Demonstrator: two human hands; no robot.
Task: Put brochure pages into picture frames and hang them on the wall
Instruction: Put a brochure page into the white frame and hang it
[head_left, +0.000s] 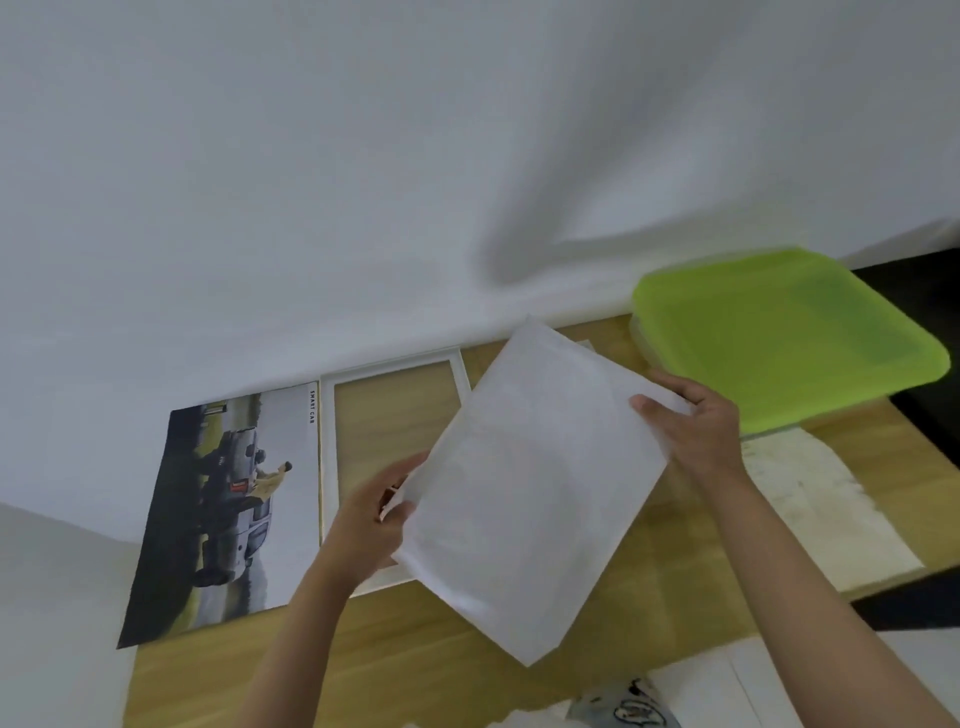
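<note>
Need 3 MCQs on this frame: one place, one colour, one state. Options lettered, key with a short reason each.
1. Where does the car brochure page lie?
A. left of the white frame
B. on the lid
C. in the right hand

2. What colour is the box lid?
A. red
B. lime green
C. black

3. What are both hands doing?
A. resting flat on the table
B. holding the white pouch
C. hanging a frame

Key: 1 A, the page lies beside the frame's left edge. 2 B, the lid is bright green. 3 B, left hand and right hand grip its opposite edges above the wooden table.

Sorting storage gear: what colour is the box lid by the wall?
Bright lime green lid, seen in the head view.
</note>
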